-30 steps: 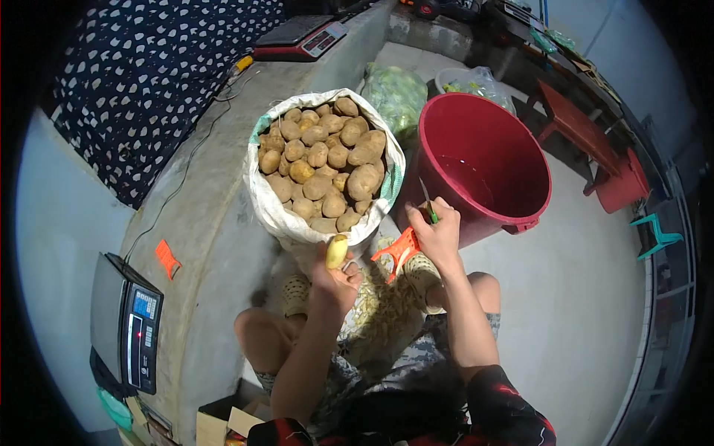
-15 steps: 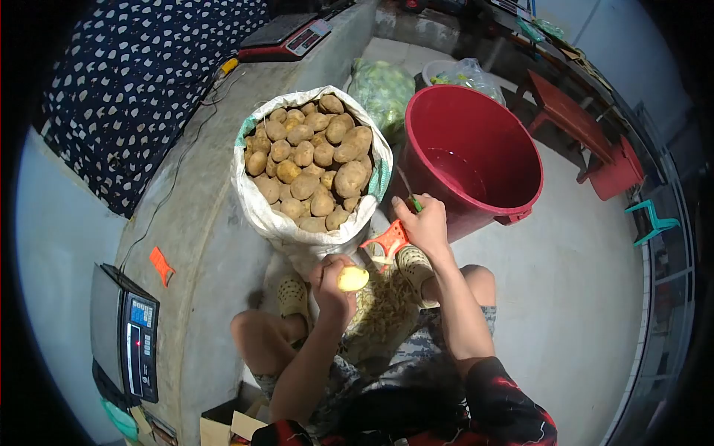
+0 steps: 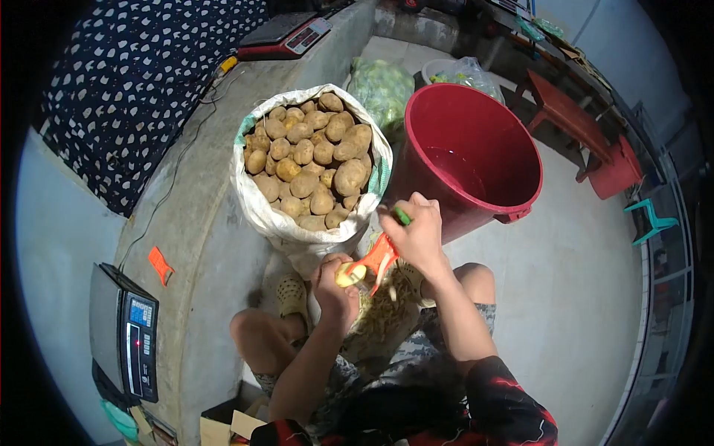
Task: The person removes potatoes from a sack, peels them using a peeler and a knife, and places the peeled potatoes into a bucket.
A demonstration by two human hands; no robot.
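A partly peeled yellow potato (image 3: pixel 344 277) is gripped in my left hand (image 3: pixel 332 291), low between my knees. My right hand (image 3: pixel 421 236) is closed around an orange peeler (image 3: pixel 382 254), whose head is at the potato's right side. A strip of peel hangs by the peeler. From the same fist pokes a green handle (image 3: pixel 402 215); the rest of that tool is hidden by my fingers. Below both hands, a heap of peelings (image 3: pixel 383 308) lies on the floor between my feet. Just beyond stands an open white sack (image 3: pixel 275 223) full of unpeeled potatoes (image 3: pixel 303 152).
A large red bucket (image 3: pixel 513 149) stands right of the sack, with a bag of green vegetables (image 3: pixel 383 93) behind. On the left ledge lie another orange peeler (image 3: pixel 160 265) and a digital scale (image 3: pixel 140 346). A red stool (image 3: pixel 569 111) is farther right.
My right hand has turned and brought the peeler down and left from beside the bucket to the potato. My left hand keeps its hold, nearly in the same place.
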